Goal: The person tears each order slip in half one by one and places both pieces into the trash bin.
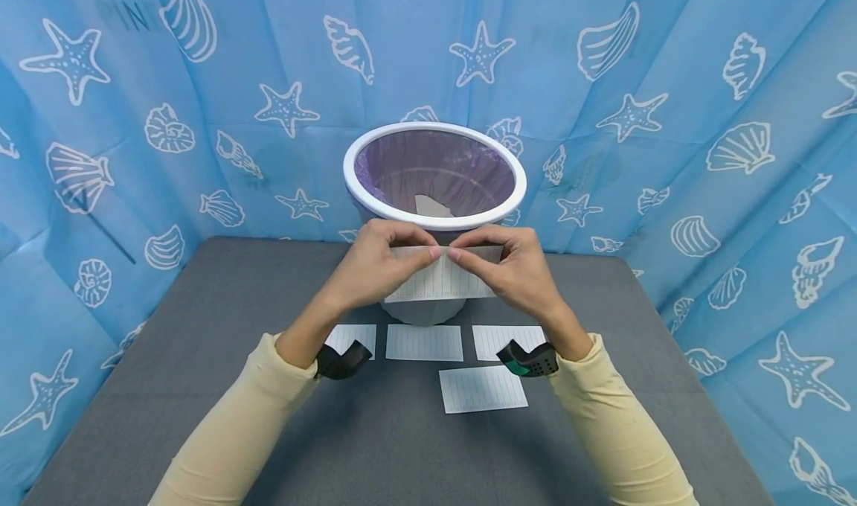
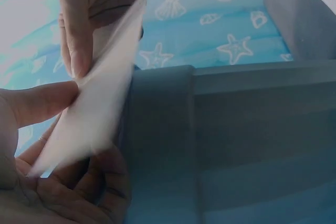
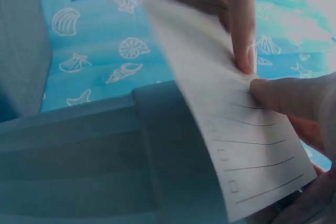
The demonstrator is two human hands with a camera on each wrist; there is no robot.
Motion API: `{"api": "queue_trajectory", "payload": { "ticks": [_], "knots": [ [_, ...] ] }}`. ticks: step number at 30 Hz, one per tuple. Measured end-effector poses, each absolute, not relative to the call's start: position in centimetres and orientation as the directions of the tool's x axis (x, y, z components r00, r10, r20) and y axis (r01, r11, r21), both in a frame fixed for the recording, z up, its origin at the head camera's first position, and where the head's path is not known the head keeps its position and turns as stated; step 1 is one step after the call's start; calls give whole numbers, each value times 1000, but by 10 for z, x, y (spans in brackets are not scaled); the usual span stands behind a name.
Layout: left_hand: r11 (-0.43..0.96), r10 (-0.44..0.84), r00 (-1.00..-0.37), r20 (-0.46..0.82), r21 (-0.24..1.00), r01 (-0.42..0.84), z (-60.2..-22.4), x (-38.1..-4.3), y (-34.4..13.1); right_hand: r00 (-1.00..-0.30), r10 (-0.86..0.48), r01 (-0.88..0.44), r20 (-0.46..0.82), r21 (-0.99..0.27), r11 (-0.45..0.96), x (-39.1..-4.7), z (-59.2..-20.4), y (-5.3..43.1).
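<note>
My left hand [image 1: 371, 264] and right hand [image 1: 518, 268] pinch one lined paper sheet [image 1: 438, 281] near the middle of its top edge, thumbs in front and almost touching. The sheet hangs in front of a trash bin [image 1: 423, 312], just below the bin's white rim [image 1: 435, 222]. In the right wrist view, ruled lines and small printed boxes show on the sheet [image 3: 247, 150]; in the left wrist view the sheet [image 2: 100, 108] is blurred. A purple bag [image 1: 428, 160] lines the bin, and a pale piece of paper [image 1: 431, 206] lies inside it.
On the grey table [image 1: 375, 431] lie several lined sheets: a left one [image 1: 355, 335], a middle one [image 1: 425, 342], a right one [image 1: 505, 338] and a nearer one [image 1: 483, 389]. A blue curtain [image 1: 402, 59] with shells and starfish hangs behind and at the sides.
</note>
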State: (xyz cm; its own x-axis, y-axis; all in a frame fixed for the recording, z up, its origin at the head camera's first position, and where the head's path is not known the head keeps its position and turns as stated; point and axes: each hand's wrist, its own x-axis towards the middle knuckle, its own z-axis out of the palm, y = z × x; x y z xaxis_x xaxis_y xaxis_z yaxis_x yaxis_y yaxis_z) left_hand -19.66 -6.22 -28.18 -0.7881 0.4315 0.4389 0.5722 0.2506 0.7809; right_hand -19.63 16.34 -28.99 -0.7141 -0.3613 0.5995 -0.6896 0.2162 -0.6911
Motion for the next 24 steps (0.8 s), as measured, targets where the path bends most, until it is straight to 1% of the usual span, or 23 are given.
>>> {"api": "queue_trajectory", "payload": {
  "ticks": [4,14,24],
  "knots": [
    [234,415,-807,419,808,540,-279,-194,-62,-694,-358,-712,625,-670,211,-196,-288,163],
    [141,386,-831,401,864,483,-276,-195,-61,-640,-327,-764,695,-620,176,-194,-289,159],
    [141,366,-848,384,878,458,-276,-194,-63,-631,-321,-771,706,-615,165,-191,-290,158]
  ]
}}
